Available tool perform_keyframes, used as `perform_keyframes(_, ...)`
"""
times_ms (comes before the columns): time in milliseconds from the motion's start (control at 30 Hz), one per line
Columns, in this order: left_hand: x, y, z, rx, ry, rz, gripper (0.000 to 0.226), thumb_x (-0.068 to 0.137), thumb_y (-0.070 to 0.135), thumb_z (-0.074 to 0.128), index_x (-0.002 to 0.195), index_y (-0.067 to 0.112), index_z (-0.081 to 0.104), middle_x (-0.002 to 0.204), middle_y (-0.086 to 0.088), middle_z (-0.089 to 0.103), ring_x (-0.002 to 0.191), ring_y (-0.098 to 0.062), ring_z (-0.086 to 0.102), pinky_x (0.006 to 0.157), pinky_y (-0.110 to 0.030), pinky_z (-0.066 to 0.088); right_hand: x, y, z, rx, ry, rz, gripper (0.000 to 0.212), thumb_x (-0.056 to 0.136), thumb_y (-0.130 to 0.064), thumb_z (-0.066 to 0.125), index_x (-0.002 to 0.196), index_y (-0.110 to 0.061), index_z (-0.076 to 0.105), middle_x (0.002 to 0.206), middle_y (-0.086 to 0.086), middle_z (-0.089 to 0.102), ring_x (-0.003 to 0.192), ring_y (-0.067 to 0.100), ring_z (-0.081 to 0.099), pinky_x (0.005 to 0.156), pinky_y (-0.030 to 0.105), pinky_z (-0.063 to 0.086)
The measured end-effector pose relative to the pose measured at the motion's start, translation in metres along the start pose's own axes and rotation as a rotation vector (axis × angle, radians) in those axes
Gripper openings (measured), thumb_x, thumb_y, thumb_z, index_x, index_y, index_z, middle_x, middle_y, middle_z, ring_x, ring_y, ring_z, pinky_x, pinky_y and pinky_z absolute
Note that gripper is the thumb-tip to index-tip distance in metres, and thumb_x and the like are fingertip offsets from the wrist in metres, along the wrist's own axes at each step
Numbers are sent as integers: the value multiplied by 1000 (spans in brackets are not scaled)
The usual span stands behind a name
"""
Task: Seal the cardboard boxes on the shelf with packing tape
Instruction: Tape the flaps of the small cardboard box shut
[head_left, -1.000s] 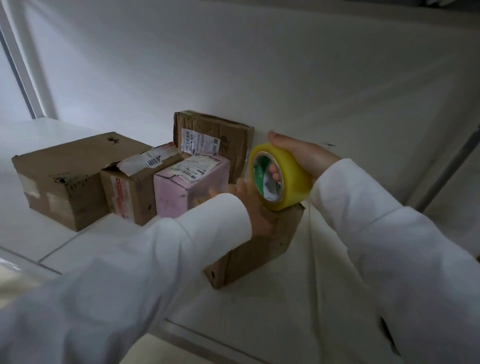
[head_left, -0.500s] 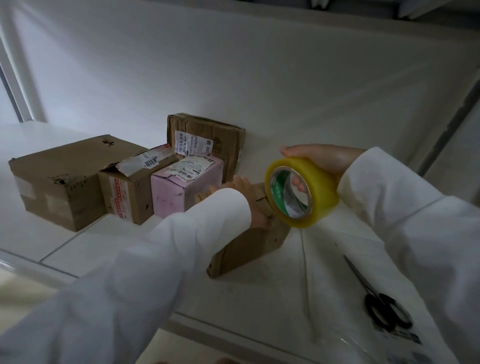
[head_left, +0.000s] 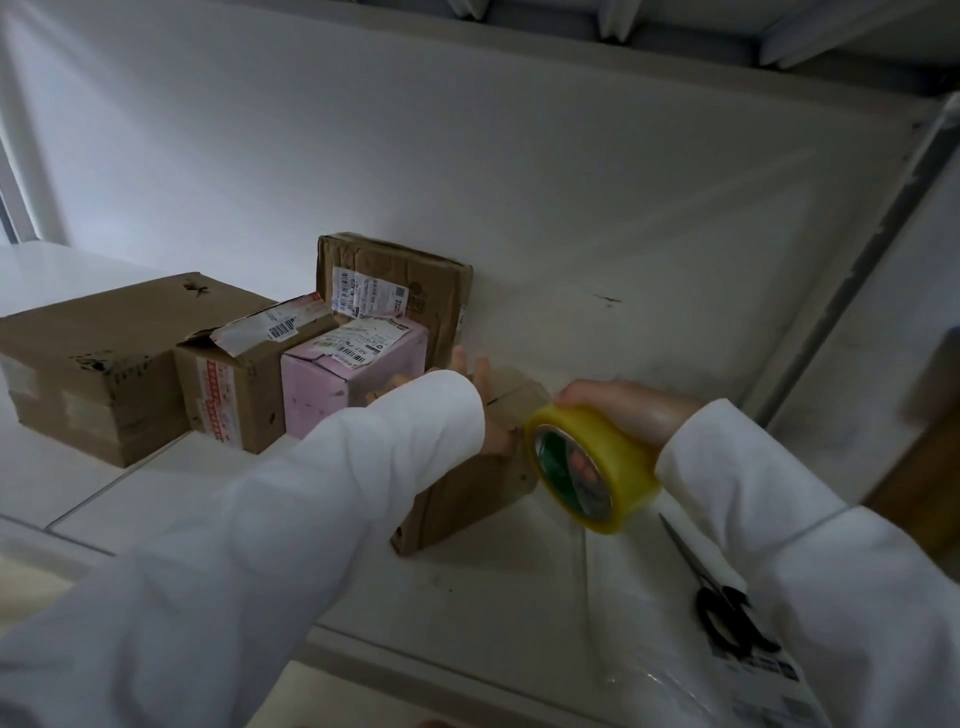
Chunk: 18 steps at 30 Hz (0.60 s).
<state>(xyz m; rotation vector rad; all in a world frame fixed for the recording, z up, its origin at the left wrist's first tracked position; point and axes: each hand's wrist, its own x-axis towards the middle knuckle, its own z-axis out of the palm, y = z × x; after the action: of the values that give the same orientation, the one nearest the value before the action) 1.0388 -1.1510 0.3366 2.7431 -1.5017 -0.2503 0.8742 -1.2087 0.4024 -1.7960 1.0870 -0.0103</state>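
On the shelf (head_left: 130, 499), going from the left, a big brown box (head_left: 104, 358) is seen first, then a smaller box (head_left: 244, 384) with a torn label, a pink box (head_left: 343, 379), and behind these a labelled box (head_left: 395, 291) stood on edge against the back wall. Just right of the pink one, a small box (head_left: 467, 488) is being worked on. It is pressed down by the left hand (head_left: 483, 410), whose straight fingers lie across its top; the palm is hidden by the sleeve, and nothing is gripped by it.

Further right, the tape roll (head_left: 592, 467) — yellow, with a green core — is grasped by the right hand (head_left: 623, 410), fingers curled over its rim, and it is held at the near right corner of the small box. Whether a strip already runs from the roll to the cardboard cannot be told. Scissors (head_left: 722, 608) lie on the shelf at the far right, beside a plastic mailer (head_left: 769, 691), untouched.

The step in hand is judged to be the taping of this small box, with the other boxes probably waiting their turn. The next move calls for the strip to be pulled taut along the flap seam while the box is kept pinned, then smoothed down and cut — so the scissors will have to be reached for, or the tape torn.
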Motion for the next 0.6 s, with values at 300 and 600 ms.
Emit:
perform_keyframes(300, -7, 2, -19, 2, -136, 34, 89, 89, 62, 43, 150, 28, -13, 157, -5, -17, 144, -39, -4, 117, -50, 8, 25, 40, 27, 52, 47, 10, 41, 90, -53, 47, 114, -20, 52, 101, 9, 59, 98, 31, 57, 95, 43, 46)
perform_keyframes(600, 14, 19, -42, -149, 56, -38, 89, 81, 76, 37, 148, 18, 26, 153, -9, 29, 138, -34, 28, 112, -47, 25, 56, 16, 13, -139, 122, -130, 41, 89, -50, 53, 106, -13, 59, 93, 8, 64, 83, 25, 61, 74, 31, 48)
